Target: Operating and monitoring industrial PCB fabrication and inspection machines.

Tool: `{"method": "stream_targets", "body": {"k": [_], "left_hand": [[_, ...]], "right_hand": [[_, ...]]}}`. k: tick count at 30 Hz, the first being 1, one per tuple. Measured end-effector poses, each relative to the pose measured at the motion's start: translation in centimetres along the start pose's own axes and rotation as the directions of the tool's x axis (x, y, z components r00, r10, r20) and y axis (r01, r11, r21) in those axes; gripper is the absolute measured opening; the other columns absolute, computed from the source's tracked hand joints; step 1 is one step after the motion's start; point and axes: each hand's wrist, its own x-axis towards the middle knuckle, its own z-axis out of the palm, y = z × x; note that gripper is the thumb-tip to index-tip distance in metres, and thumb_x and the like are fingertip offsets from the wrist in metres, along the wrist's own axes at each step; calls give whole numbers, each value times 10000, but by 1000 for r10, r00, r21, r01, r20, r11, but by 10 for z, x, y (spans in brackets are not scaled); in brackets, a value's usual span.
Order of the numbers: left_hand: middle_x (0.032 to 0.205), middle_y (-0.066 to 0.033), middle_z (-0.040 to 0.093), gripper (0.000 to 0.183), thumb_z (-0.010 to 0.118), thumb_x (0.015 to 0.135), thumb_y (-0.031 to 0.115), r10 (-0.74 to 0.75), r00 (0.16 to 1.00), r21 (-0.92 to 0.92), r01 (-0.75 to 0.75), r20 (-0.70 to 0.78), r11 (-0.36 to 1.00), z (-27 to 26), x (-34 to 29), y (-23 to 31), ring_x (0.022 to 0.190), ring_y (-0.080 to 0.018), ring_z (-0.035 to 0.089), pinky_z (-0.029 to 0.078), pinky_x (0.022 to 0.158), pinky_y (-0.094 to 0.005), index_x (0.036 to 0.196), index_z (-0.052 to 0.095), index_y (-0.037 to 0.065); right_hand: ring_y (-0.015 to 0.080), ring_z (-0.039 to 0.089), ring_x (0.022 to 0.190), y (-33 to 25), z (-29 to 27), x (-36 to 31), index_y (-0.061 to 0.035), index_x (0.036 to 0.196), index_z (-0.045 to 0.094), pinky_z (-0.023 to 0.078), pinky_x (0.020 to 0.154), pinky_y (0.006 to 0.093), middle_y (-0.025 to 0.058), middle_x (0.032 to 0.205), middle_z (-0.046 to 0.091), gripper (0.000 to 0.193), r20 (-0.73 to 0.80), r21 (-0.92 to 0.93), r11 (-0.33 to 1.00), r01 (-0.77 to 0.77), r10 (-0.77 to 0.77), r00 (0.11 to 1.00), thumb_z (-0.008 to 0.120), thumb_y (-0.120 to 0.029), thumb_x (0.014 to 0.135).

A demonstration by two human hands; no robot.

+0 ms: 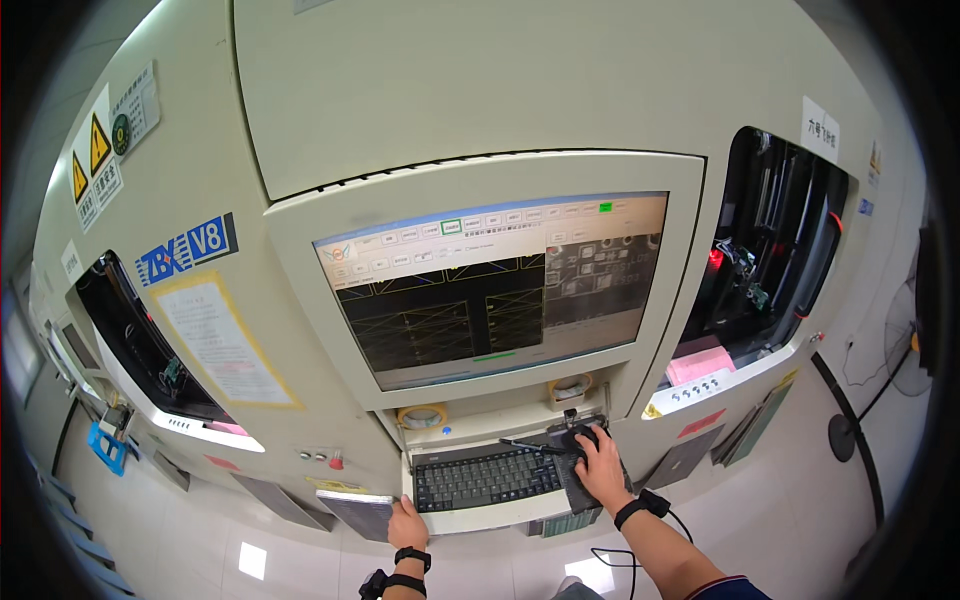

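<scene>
1. One black mouse (583, 436), sitting at the far end of a dark mouse pad (575, 478), right of the keyboard on the pull-out shelf; small, rounded, mostly hidden under fingers.
2. Right hand (603, 465) laid palm-down on top of it, fingers draped forward over the mouse toward the machine, wrist trailing back over the pad; lightly cupped around the mouse rather than clenched. Long axis of hand and mouse running from the shelf edge up toward the screen.
3. Left hand (407, 525) well apart, off to the left, resting on the near left corner of the keyboard shelf (478, 518); fingers curled over the edge, gripping only the rim, no loose object in it. Clearly farther from the mouse than the right.
4. Black keyboard (486, 479) between the two hands, lying crosswise on the shelf, just beside the pad.
5. A pen-like black stick (530, 444) lying above the keyboard's far edge.
6. Two rolls of tape (422, 416) on the ledge behind the shelf.
7. Above it all, a big monitor (495, 287) set in the beige machine cabinet (450, 90), showing dark layout panels and a row of buttons.
8. Black wristbands on both wrists.
</scene>
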Motion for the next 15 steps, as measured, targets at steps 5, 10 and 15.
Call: {"method": "stream_targets", "body": {"k": [5,10,15], "left_hand": [[841,-222,653,509,293,968,442,-2,1000,11,2,18,1000,-2,0,0,809,-436,612,468,691,-533,928,604,41],[847,-230,650,517,299,968,447,-11,1000,18,11,-6,1000,7,5,-7,813,-434,612,467,693,-537,922,611,37],[824,-250,643,563,294,980,423,202,979,-63,-203,-21,977,15,15,-25,790,-437,593,466,704,-489,896,626,-24]], "right_hand": [[395,421,1148,-1,-1,0,-106,1208,526,369,981,461,208,1297,402,471,-2,-21,1000,1,-1,1000,601,-94,743],[404,439,1149,-3,-4,0,-105,1206,535,381,984,454,221,1306,405,484,6,6,1000,-22,22,1000,604,-96,727],[394,464,1144,3,-7,0,-113,1227,523,398,982,454,211,1303,423,500,-34,53,998,21,-19,999,610,-111,734]]}}
